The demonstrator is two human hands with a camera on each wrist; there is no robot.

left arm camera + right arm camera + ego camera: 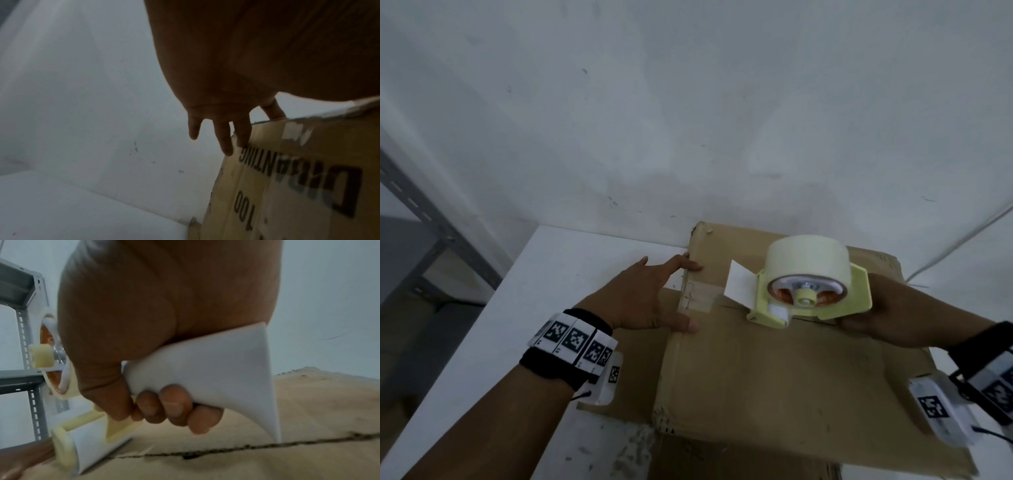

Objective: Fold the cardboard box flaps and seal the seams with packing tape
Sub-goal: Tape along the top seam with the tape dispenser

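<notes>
While my left hand (650, 298) lies flat with straight fingers over the left edge of the cardboard box (774, 370), thumb on top and fingertips down the side, I see the box resting on the white desk (493, 329). Just beyond, a strip of tape (700, 296) crosses the centre seam (246, 447). My right hand (164, 353) clenches the handle of the tape dispenser (808, 291), its roller touching the top over the seam. Farther back stands the white wall (688, 120).
</notes>
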